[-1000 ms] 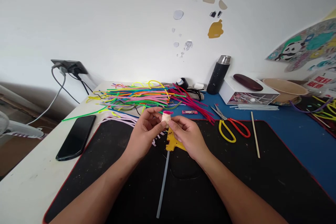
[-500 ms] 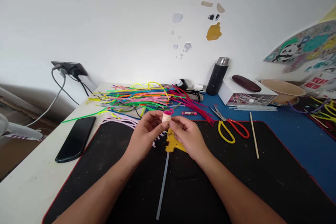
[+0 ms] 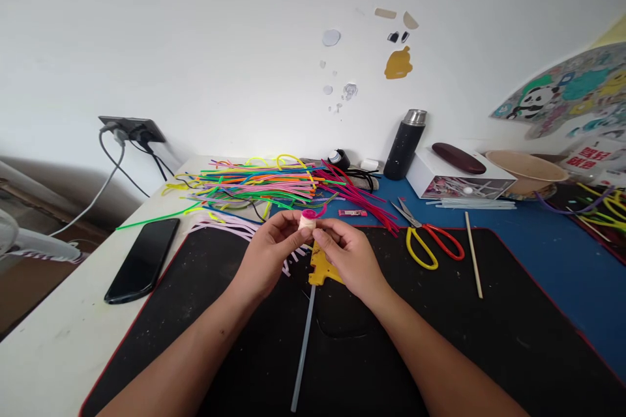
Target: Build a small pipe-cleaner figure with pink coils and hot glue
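Fingertips of my left hand [image 3: 267,247] are closed on a small pipe-cleaner coil [image 3: 307,222], cream below with a bright pink top. A loose pink end sticks up from it to the right. My right hand [image 3: 351,254] pinches at the coil's right side, thumb and forefinger together; its other fingers are partly hidden. Just below the hands lies a yellow hot glue gun [image 3: 320,267], partly covered by my right hand. From its rear a translucent glue stick [image 3: 304,345] points toward me.
Behind the hands lies a pile of coloured pipe cleaners [image 3: 259,182]. Scissors [image 3: 420,234] and a wooden stick [image 3: 473,254] rest to the right on the black mat [image 3: 205,365]. A phone [image 3: 141,260] is at left; a dark flask [image 3: 405,143] and white box [image 3: 440,176] stand behind.
The coil has shifted slightly left and turned, so its pink top faces me more and the loose pink end stands out to the right. Both hands keep their grip.
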Demonstrator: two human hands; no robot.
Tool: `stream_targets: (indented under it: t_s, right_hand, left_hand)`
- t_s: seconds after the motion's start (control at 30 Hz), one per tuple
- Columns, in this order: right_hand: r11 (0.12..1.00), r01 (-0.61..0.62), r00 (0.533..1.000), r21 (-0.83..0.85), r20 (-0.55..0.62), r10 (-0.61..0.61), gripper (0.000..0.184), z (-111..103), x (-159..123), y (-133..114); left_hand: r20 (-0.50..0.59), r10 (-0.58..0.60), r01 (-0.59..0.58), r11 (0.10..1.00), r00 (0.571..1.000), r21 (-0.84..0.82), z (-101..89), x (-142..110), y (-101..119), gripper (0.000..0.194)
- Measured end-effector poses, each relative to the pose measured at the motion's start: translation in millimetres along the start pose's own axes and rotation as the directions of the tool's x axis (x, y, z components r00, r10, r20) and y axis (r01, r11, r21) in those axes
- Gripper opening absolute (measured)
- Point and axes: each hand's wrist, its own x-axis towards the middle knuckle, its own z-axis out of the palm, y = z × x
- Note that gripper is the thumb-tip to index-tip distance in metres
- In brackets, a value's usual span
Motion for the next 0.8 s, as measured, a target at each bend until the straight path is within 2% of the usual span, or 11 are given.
stream_targets:
  t_s: [0.07, 0.17, 0.33, 0.43, 0.6, 0.8]
  right_hand:
    - [0.998, 0.029, 0.999, -0.054, -0.023, -0.03, 0.038, -2, 0, -4]
    - [0.989, 0.077, 0.988, -0.126, -0.12, -0.092, 0.036, -7, -1, -11]
    - [0.964, 0.184, 0.931, -0.189, -0.282, -0.233, 0.033, -16, -1, -19]
    - [0.933, 0.243, 0.913, -0.265, -0.263, -0.313, 0.027, -20, 1, -19]
    - [0.852, 0.349, 0.889, -0.391, -0.149, -0.433, 0.021, -22, 3, -16]
    - [0.822, 0.375, 0.889, -0.428, -0.085, -0.45, 0.019, -20, 3, -13]
  left_hand:
    - [-0.025, -0.012, 0.011, 0.999, 1.0, -0.045, 0.7, 0, 2, 0.034]
    - [-0.063, -0.018, 0.012, 0.995, 0.998, -0.1, -0.1, 1, 4, 0.032]
    - [-0.063, -0.035, 0.031, 0.998, 0.997, -0.064, -2.2, 2, 5, 0.032]
    - [-0.027, -0.005, 0.005, 1.0, 1.0, -0.008, -2.4, 0, 4, 0.032]
    - [0.055, 0.07, -0.075, 0.993, 0.996, 0.095, -1.9, -4, 4, 0.045]
    - [0.13, 0.133, -0.156, 0.971, 0.982, 0.182, -1.4, -5, 5, 0.038]
